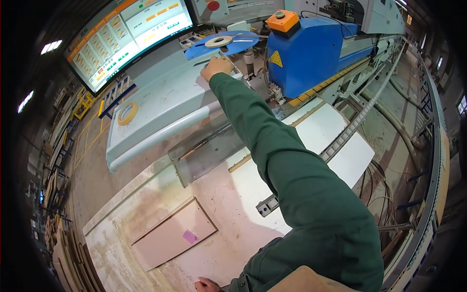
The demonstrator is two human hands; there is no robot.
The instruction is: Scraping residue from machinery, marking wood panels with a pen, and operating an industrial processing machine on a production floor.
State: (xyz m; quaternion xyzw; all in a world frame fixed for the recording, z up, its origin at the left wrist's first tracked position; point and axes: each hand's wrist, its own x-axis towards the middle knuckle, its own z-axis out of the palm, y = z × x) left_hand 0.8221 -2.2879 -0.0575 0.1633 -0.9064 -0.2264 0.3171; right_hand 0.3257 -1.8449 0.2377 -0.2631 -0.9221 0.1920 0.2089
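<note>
My right arm, in a green sleeve, stretches far forward across the work table. At its end my right hand (217,68) is closed at the far end of a grey machine cover (165,102). What its fingers hold there is hidden. At the lower edge my left hand (207,285) shows only in part; its fingers rest on the worn table (116,238) and hold nothing that I can see. Ahead of it lies a flat, pale pinkish panel (168,236) with a small purple label (190,237).
A roll of yellow tape (127,113) lies on the cover. Behind stand a lit screen (129,36), a blue reel (238,45) and a blue machine housing (304,58) with an orange button box (283,21). A metal rail (340,138) runs beside my arm. Stacked boards (73,263) stand at left.
</note>
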